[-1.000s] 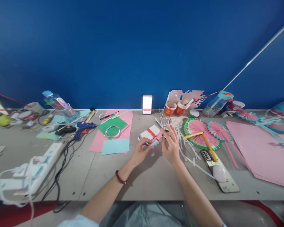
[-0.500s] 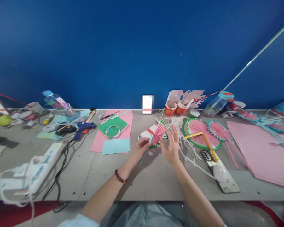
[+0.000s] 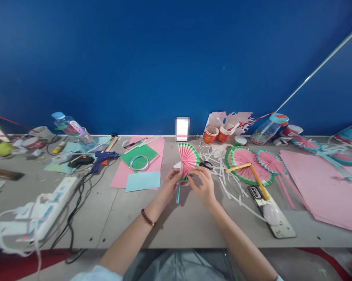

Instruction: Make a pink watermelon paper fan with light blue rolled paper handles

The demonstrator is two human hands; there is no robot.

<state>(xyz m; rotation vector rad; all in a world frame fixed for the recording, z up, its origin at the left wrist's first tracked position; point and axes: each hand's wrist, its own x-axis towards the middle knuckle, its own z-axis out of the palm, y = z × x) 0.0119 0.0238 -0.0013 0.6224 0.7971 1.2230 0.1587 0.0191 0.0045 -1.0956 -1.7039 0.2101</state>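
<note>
the paper fan [image 3: 189, 158] is at the middle of the table [image 3: 129, 222], between the two hands. it is spread in a half circle, pink with a green edge. the left hand [image 3: 168, 183] is pinching it low on its straight side, by the blue stick [image 3: 178, 192] that points down, maybe so the fan does not flop. the right hand [image 3: 205, 185] has its bent fingertips at the fan's low edge, perhaps to keep the folds spread. i cannot tell if those fingers squeeze it or just touch. the black scissors [image 3: 206, 164] lie just beside the fan, likely kept handy. a big fan [image 3: 242, 160] lies flat off to the right, with a yellow stick [image 3: 259, 181] reaching toward the phone [image 3: 281, 230]. the red cups [image 3: 211, 134] stand by the wall, probably out of the way.
</note>
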